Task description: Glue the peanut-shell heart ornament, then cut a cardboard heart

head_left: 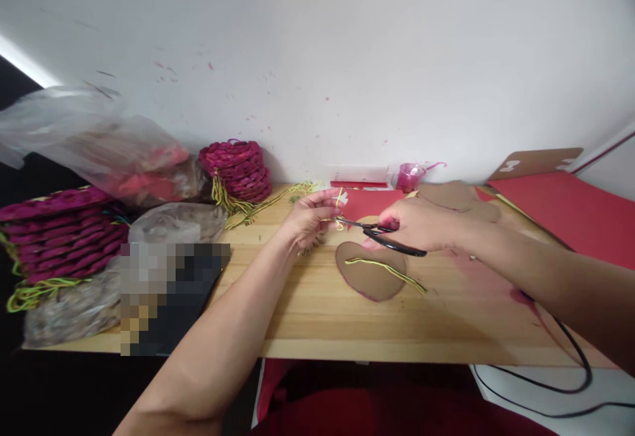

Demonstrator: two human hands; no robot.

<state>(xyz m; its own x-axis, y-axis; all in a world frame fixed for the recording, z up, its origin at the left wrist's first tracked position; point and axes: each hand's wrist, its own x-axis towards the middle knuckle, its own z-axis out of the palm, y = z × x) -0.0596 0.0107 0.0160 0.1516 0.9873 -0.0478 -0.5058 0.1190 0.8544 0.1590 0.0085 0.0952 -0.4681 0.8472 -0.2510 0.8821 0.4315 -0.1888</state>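
Observation:
Between the thumb and fingers of my left hand [315, 218] is a short piece of yellow yarn [339, 199], held up above the table. My right hand [417, 223] grips black-handled scissors [394, 245], whose blades point left and reach the yarn by my left fingertips. I cannot tell whether the blades are closed on it. Below the scissors lies a rounded brown cardboard piece [370, 284] with a dark pinkish edge. Across it rests a yellow-green yarn strand [387, 267]. A red sheet [370, 204] lies behind my hands.
Magenta braided bundles [235, 171] with yellow-green yarn ends and plastic bags [114, 151] stand on the left. A pink-stained cup [411, 176] is by the wall. Large red sheets [570, 211] lie right. A black cable [575, 343] hangs over the wooden table's [307, 330] front edge.

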